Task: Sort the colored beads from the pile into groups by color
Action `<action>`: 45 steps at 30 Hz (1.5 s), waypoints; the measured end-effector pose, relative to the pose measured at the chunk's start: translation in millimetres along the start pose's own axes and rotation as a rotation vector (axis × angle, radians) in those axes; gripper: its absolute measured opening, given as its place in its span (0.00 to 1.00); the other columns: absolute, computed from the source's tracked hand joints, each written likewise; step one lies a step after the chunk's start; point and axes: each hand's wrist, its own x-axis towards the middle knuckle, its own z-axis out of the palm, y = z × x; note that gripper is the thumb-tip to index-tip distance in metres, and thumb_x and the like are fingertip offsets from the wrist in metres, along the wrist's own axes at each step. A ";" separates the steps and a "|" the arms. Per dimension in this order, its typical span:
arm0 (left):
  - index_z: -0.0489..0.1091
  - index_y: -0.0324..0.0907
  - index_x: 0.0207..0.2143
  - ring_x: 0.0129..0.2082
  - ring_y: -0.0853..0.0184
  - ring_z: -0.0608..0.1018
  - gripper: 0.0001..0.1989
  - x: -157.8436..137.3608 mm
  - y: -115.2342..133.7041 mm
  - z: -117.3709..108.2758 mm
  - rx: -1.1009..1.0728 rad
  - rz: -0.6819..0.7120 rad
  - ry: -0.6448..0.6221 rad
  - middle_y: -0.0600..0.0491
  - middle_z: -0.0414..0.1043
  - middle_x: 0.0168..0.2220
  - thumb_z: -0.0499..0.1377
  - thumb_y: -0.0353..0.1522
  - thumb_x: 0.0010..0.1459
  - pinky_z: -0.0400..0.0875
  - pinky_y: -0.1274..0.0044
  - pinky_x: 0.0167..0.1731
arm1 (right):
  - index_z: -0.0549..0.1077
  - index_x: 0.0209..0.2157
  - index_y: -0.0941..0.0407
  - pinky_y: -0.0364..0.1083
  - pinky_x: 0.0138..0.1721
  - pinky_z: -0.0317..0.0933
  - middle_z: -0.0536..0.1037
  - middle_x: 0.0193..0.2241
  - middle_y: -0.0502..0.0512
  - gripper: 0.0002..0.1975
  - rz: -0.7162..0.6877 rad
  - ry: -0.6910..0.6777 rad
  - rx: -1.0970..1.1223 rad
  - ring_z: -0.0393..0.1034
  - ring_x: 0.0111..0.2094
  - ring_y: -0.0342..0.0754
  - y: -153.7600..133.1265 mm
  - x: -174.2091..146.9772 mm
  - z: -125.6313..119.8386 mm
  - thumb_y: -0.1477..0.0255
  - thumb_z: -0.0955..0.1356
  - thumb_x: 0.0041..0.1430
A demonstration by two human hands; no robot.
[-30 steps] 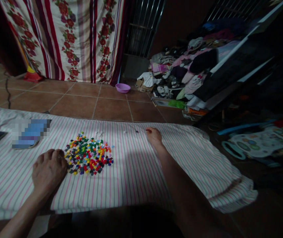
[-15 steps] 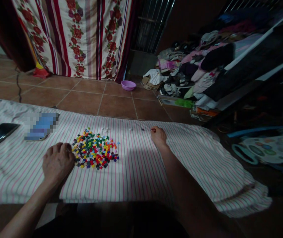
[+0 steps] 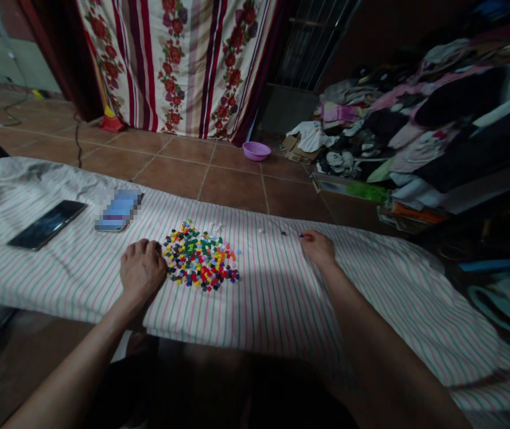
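A loose pile of small multicoloured cube-like beads (image 3: 201, 256) lies on the striped cloth (image 3: 255, 310). My left hand (image 3: 143, 268) rests palm down against the pile's left edge, its fingers curled under; whatever they may hold is hidden. Farther right, my right hand (image 3: 320, 247) is low over the cloth, thumb and finger pinched at a tiny dark blue bead (image 3: 301, 236). To its left, a single dark bead (image 3: 283, 233) and a white bead (image 3: 261, 230) lie apart in a rough row. Several white beads (image 3: 216, 227) sit just behind the pile.
Left of the pile lie a dark phone (image 3: 48, 224) and another phone with a blurred-out screen (image 3: 120, 210). Beyond the cloth's far edge, a purple basin (image 3: 257, 151) stands on the tiled floor, near a floral curtain (image 3: 192, 65) and heaped clothes (image 3: 380, 119).
The whole view has shifted, so the cloth and beads appear farther right. Both hands keep about the same places on the cloth; the dark blue bead now shows at my right fingertips.
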 end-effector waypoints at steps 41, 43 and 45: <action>0.71 0.40 0.45 0.48 0.55 0.70 0.16 0.7 -4.9 -0.2 -0.062 0.015 0.002 0.43 0.71 0.47 0.47 0.32 0.61 0.63 0.66 0.44 | 0.77 0.43 0.55 0.43 0.44 0.59 0.75 0.44 0.57 0.13 -0.977 -0.569 -0.334 0.68 0.46 0.49 -204.2 -149.6 -17.3 0.72 0.61 0.68; 0.72 0.40 0.45 0.49 0.55 0.69 0.16 0.8 -5.0 -1.2 -0.073 0.013 -0.011 0.44 0.71 0.47 0.47 0.32 0.61 0.62 0.66 0.44 | 0.77 0.43 0.56 0.43 0.44 0.59 0.76 0.44 0.58 0.13 -0.989 -0.576 -0.348 0.68 0.47 0.49 -205.7 -149.8 -18.9 0.71 0.61 0.68; 0.72 0.41 0.45 0.49 0.55 0.69 0.17 1.0 -5.3 -2.4 -0.083 0.010 -0.026 0.44 0.70 0.47 0.47 0.33 0.61 0.62 0.67 0.44 | 0.77 0.43 0.56 0.43 0.44 0.59 0.76 0.44 0.58 0.13 -0.991 -0.581 -0.356 0.68 0.47 0.50 -207.7 -149.9 -20.2 0.71 0.61 0.68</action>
